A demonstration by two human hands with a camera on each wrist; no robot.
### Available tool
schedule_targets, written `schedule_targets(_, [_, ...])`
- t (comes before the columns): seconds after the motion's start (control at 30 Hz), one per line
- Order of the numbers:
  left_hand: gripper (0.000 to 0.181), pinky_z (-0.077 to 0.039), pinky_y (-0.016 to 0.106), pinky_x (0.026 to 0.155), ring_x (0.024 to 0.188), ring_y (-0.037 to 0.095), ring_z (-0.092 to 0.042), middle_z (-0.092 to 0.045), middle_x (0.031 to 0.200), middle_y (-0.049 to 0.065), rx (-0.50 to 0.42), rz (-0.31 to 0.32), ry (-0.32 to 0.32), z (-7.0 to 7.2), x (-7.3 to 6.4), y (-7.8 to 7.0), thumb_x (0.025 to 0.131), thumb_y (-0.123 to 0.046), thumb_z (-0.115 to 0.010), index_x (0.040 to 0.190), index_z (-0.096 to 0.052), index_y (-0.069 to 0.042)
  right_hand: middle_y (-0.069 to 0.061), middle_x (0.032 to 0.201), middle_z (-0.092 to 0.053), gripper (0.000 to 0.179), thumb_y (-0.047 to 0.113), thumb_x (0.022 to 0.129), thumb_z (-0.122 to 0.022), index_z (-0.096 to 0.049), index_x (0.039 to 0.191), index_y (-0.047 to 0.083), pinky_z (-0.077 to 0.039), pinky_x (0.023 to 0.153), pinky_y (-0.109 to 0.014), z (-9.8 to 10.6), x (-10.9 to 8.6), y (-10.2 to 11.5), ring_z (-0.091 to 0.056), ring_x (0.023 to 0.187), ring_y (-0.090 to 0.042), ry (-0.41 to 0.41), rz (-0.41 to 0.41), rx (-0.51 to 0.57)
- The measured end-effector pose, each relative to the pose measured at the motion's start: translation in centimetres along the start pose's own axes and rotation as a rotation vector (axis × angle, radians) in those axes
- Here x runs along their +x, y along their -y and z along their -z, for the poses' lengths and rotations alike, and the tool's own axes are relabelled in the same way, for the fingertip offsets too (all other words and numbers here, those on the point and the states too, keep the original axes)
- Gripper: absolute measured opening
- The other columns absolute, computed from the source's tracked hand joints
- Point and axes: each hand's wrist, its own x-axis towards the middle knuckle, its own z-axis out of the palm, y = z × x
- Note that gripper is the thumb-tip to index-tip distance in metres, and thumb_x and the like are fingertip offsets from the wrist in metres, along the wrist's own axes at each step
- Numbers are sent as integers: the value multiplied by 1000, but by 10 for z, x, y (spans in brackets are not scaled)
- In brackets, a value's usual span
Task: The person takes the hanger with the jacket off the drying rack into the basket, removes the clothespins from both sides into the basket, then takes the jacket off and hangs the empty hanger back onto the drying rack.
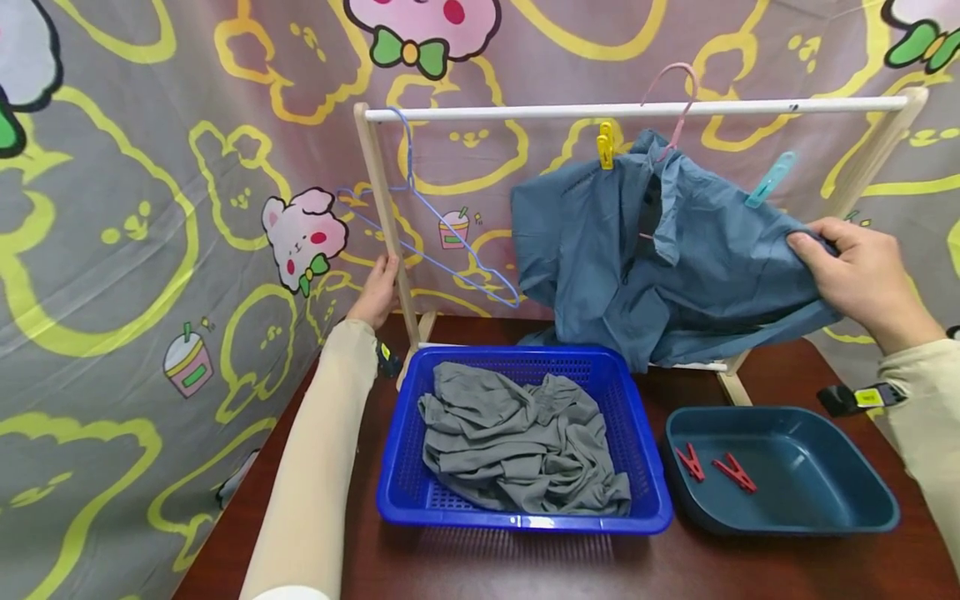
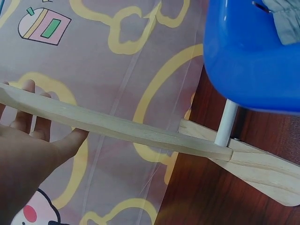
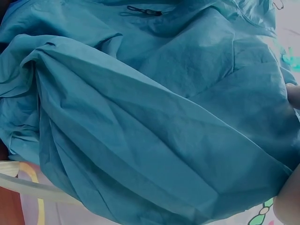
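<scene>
A blue jacket (image 1: 720, 242) hangs from a pink hanger (image 1: 681, 108) on the white rail of a small clothes rack (image 1: 525, 111). My right hand (image 1: 862, 271) pinches its sleeve and holds it out to the right. A yellow clothespin (image 1: 606, 147) and a teal clothespin (image 1: 771, 179) are clipped at its shoulders. In the right wrist view, the jacket's fabric (image 3: 154, 126) spreads across most of the picture. My left hand (image 1: 380, 287) grips the rack's left wooden post (image 2: 126, 129), its fingers behind the wood and the thumb along its edge.
A blue basket (image 1: 525, 523) with crumpled grey clothing (image 1: 517, 442) stands before the rack. Right of it, a dark teal tub (image 1: 817, 467) holds red clothespins (image 1: 735, 473). One blue hanger (image 1: 465, 242) hangs at the rail's left end. Patterned curtain (image 1: 150, 250) surrounds the dark wooden table (image 1: 330, 533).
</scene>
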Motion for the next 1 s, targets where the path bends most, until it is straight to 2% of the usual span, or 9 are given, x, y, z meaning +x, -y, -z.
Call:
schedule_targets(0.17, [58, -26, 60, 102, 124, 36, -33, -24, 147, 23, -11, -2, 3, 0, -1, -2, 100, -43, -26, 146, -19, -7, -29, 100, -57, 33, 28, 97, -51, -61, 103, -3, -30, 66, -28, -1, -4, 3, -32, 71, 11, 57, -11, 10])
schedule_targets(0.27, [58, -26, 60, 102, 125, 35, -32, -24, 147, 23, -14, 3, 6, 0, 0, -3, 100, -43, -27, 146, -20, -8, -5, 87, -63, 31, 27, 97, -53, -62, 99, -2, -30, 64, -27, -3, -7, 1, -34, 70, 11, 63, 6, 30])
schedule_targets(0.37, [58, -26, 61, 102, 126, 36, -32, -23, 148, 23, -5, 5, 10, 1, 0, -3, 99, -45, -27, 145, -21, -9, 2, 79, -59, 28, 24, 96, -55, -64, 96, -2, -31, 61, -23, -6, -11, -2, -36, 66, 12, 67, 29, 41])
schedule_targets(0.4, [59, -27, 61, 101, 126, 37, -33, -24, 148, 23, -2, 3, 10, 1, -1, -2, 99, -45, -27, 145, -22, -9, 2, 78, -59, 27, 24, 96, -55, -64, 96, -3, -31, 59, -22, -6, -12, -3, -37, 65, 12, 75, 32, 45])
schedule_targets(0.5, [59, -28, 61, 100, 126, 38, -33, -24, 148, 23, 17, 1, 9, 1, -1, -1, 99, -47, -27, 146, -22, -11, -25, 88, -60, 29, 23, 97, -55, -63, 99, -5, -32, 58, -17, -8, -18, -5, -36, 66, 14, 109, 22, 46])
schedule_targets(0.63, [58, -30, 60, 100, 124, 36, -35, -25, 147, 22, 19, 6, -1, 2, 0, -1, 98, -47, -28, 145, -24, -12, -32, 97, -58, 32, 24, 97, -54, -62, 103, -6, -32, 60, -15, -10, -23, -8, -36, 69, 16, 152, 0, 53])
schedule_targets(0.77, [57, -30, 59, 100, 120, 32, -36, -27, 146, 23, -4, 16, -6, 1, 0, -2, 99, -46, -29, 143, -25, -10, -6, 84, -62, 28, 23, 96, -56, -64, 100, -4, -33, 59, -14, -12, -25, -12, -40, 68, 12, 184, 4, 73])
schedule_targets(0.87, [57, -30, 58, 101, 121, 32, -36, -29, 146, 22, -2, 20, -7, 1, -1, -3, 99, -45, -29, 143, -24, -9, 16, 78, -54, 25, 22, 95, -58, -65, 96, -2, -34, 58, -14, -13, -27, -14, -42, 68, 8, 211, 17, 82])
schedule_targets(1.0, [57, -30, 58, 101, 126, 34, -34, -29, 146, 22, 11, 17, -5, 1, -1, -3, 99, -46, -29, 142, -25, -9, 12, 80, -56, 25, 23, 95, -59, -65, 95, -1, -35, 56, -15, -15, -32, -14, -44, 69, 4, 261, 22, 83])
